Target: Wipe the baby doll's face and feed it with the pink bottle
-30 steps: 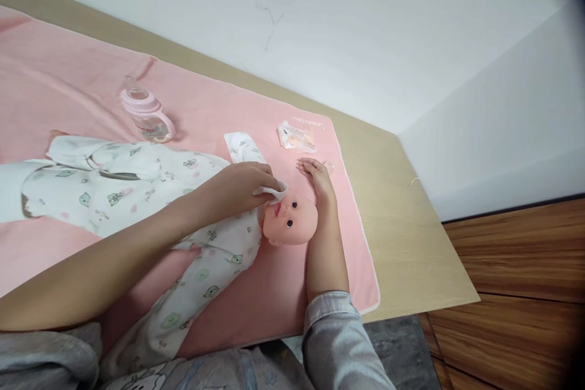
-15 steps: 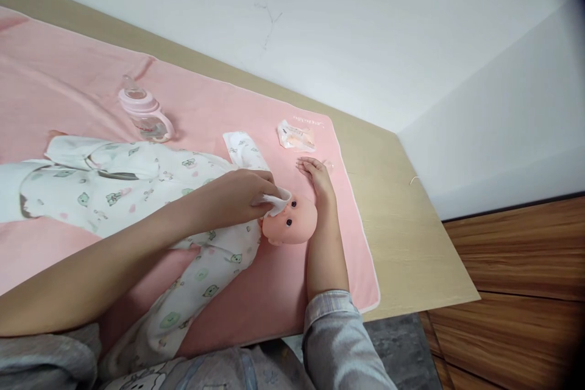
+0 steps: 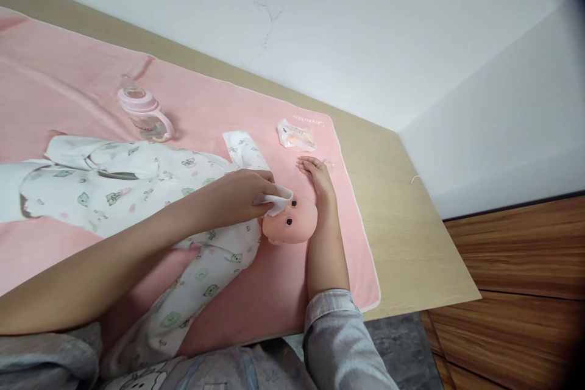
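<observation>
In the head view, I see the left hand (image 3: 240,195) at the centre of the frame, with its fingers pinched narrow on a white wipe (image 3: 278,200), which covers the mouth of the baby doll (image 3: 296,225). The right hand (image 3: 320,178) rests right of centre on the pink mat (image 3: 350,250), its fingers extended and lightly together, the forearm beside the doll's head. A feeding bottle (image 3: 147,116) lies at upper left, and a small clear packet (image 3: 296,136) is near the right fingertips.

We see even, soft indoor light, faint shadows, dark blurred right-hand corners, and stretched, wide-angle edges.
</observation>
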Demonstrator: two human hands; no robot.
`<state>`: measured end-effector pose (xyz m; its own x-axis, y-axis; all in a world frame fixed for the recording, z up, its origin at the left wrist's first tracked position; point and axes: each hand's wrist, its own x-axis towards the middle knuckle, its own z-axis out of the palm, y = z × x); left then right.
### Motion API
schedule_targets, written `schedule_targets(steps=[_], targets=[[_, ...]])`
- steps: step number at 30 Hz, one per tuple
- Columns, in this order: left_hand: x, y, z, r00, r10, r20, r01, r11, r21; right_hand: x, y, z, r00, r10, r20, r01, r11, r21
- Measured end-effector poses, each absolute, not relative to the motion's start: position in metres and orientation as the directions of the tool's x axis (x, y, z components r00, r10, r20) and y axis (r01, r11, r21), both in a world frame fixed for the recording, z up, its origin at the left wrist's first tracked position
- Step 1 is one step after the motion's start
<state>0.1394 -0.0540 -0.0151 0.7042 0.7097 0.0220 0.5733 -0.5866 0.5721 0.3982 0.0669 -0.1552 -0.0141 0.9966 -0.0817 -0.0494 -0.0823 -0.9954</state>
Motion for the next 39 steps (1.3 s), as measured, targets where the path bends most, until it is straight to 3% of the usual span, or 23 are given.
schedule_targets(steps=[12,26,35,39], targets=[[0.138,-0.051,-0.016,0.678,0.734,0.05,0.588,-0.581,0.563,0.399,0.067,-0.157,-0.022,0.997,-0.076,-0.066,-0.077,-0.995],[0.134,-0.052,-0.004,0.62,0.764,-0.181,0.717,-0.457,0.526,0.399,0.064,-0.154,-0.013,0.997,-0.081,-0.074,-0.081,-0.994],[0.136,-0.052,-0.009,0.582,0.798,-0.158,0.726,-0.422,0.542,0.4,0.069,-0.158,-0.009,0.995,-0.097,-0.104,-0.097,-0.99],[0.134,-0.052,-0.011,0.563,0.821,-0.099,0.684,-0.395,0.613,0.4,0.069,-0.157,-0.003,0.994,-0.112,-0.095,-0.112,-0.989]])
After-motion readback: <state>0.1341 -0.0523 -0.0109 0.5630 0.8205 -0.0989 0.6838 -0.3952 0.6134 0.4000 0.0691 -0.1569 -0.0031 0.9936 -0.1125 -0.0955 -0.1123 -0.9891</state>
